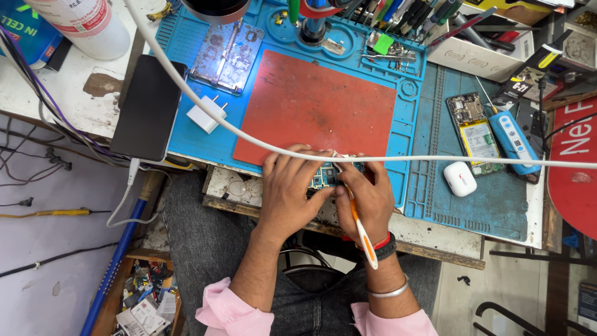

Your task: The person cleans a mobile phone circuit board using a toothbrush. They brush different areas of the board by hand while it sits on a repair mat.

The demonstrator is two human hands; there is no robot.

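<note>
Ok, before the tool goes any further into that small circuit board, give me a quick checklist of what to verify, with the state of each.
1. Left hand steadies the circuit board at the mat's near edge: ok.
2. Right hand grips the white and orange tool, working end toward the board: ok.
3. Tool tip placement on the board: cannot tell, the fingers hide it.
4. White cable off the work: not ok, it runs straight across just above both hands.
5. Lighting on the board: not ok; the bright spot falls on the metal plate further back.
6. Opened phone and white puck-shaped device lie apart on the right: ok.
</note>
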